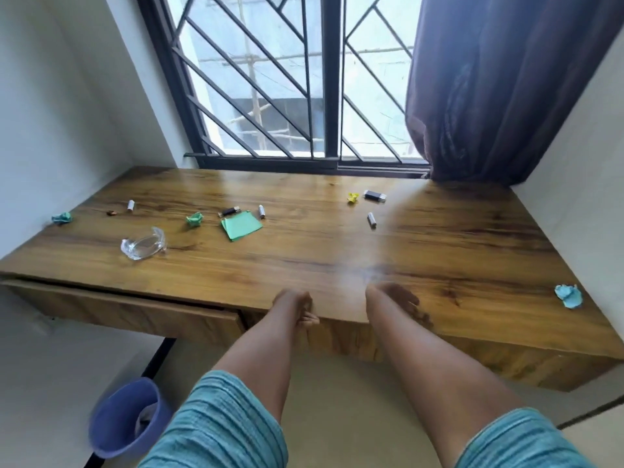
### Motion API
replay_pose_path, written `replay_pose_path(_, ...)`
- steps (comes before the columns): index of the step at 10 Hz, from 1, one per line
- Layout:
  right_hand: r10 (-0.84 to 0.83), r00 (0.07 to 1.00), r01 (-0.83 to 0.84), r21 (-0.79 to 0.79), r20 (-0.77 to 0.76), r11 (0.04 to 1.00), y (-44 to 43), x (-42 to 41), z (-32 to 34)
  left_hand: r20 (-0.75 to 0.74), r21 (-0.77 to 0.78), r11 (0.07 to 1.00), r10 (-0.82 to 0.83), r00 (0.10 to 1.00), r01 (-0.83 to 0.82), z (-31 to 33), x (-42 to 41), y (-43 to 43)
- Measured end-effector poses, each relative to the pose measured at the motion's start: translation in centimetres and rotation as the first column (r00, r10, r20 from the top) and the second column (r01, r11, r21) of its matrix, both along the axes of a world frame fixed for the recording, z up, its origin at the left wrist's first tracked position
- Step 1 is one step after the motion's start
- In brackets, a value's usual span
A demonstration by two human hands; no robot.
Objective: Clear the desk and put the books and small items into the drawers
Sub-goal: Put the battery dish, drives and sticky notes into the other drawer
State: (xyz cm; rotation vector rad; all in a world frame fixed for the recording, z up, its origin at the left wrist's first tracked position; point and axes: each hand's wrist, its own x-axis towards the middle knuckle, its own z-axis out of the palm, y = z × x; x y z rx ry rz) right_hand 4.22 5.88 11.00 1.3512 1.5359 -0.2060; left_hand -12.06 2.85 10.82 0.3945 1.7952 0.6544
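Wooden bench (337,238) under the barred window, batteries (371,220) and paper scraps (195,219) scattered toward its far side. Your left hand (297,307) hooks curled fingers on the drawer (337,334) lip; right hand (391,298) is loosely open, empty. Pull straight, with both hands.

Glossy wooden desk (337,238), crumpled paper (569,296)

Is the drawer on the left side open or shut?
Open a little. The left drawer front sticks out past the desk edge, with a dark gap along its top. Inside cannot be seen.
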Motion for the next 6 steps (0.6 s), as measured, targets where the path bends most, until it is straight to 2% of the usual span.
replay_pose_path(1, -0.412, 0.79, 0.564, 0.276, -0.454, 0.778, 3.6, -2.0, -0.2, -0.09, 0.079, 0.997, 0.016, 0.996, -0.009, 2.2, -3.3, 2.8)
replay_pose_path(2, -0.589, 0.297, 0.929, 0.087, -0.752, 0.359, 6.1, -3.3, 0.5, -0.299, 0.188, 0.982, 0.056, 0.953, 0.001, 3.6, -7.2, 6.1)
replay_pose_path(3, -0.564, 0.619, 0.765, 0.256, -0.547, 0.591, 9.4, -5.1, 2.3, -0.43, 0.228, 0.974, 0.105, 0.897, -0.005, 3.1, -10.9, 9.2)
replay_pose_path(4, -0.248, 0.08, 0.955, 0.003, -0.965, 0.297, 11.8, -4.7, 2.7, -0.579, 0.173, 0.983, 0.052, 0.814, 0.06, 3.5, -13.3, 12.3)
replay_pose_path(5, -0.214, 0.136, 0.971, 0.087, -0.967, 0.22, 15.1, -5.9, 2.2, -0.687, 0.11, 0.984, -0.024, 0.726, 0.137, 4.6, -14.1, 14.6)
replay_pose_path(6, -0.139, 0.198, 0.974, 0.179, -0.97, 0.137, 18.4, -6.9, 1.5, -0.728, 0.092, 0.982, -0.048, 0.684, 0.167, 4.3, -14.9, 18.3)
